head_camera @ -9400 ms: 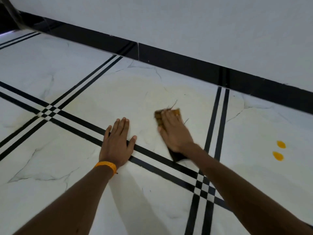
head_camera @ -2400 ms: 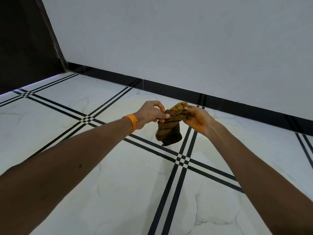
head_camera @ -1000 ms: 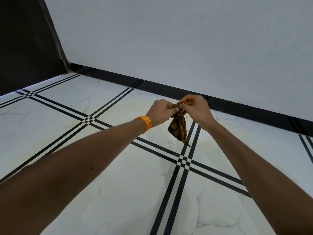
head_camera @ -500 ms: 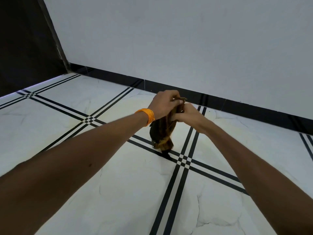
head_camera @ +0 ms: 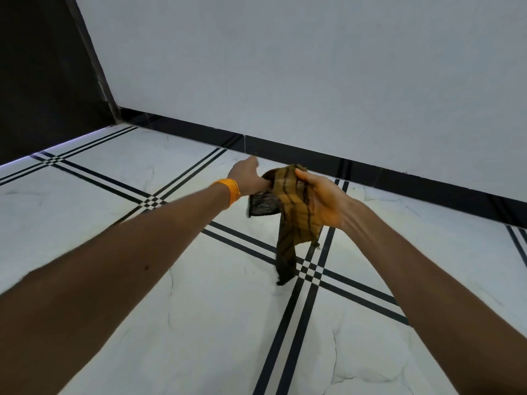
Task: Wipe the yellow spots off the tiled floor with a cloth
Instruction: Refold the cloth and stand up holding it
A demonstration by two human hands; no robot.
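A yellow-brown checked cloth (head_camera: 295,212) is held up in the air above the white tiled floor (head_camera: 199,323). My right hand (head_camera: 323,199) grips its upper part, palm turned towards me, and a long tail of fabric hangs down over the black tile lines. My left hand (head_camera: 246,176), with an orange wristband, reaches in from the left and holds the cloth's darker fold; its fingers are hidden behind the fabric. I see no yellow spots on the floor in this view.
A white wall (head_camera: 313,81) with a black skirting strip (head_camera: 427,192) runs across the back. A dark opening (head_camera: 42,75) lies at the far left. Double black lines cross the floor at small checkered squares (head_camera: 309,270).
The hands, bunched together around the cloth half a second ago, have drawn apart. The cloth has opened out and now hangs mostly from my right hand, with a longer tail.
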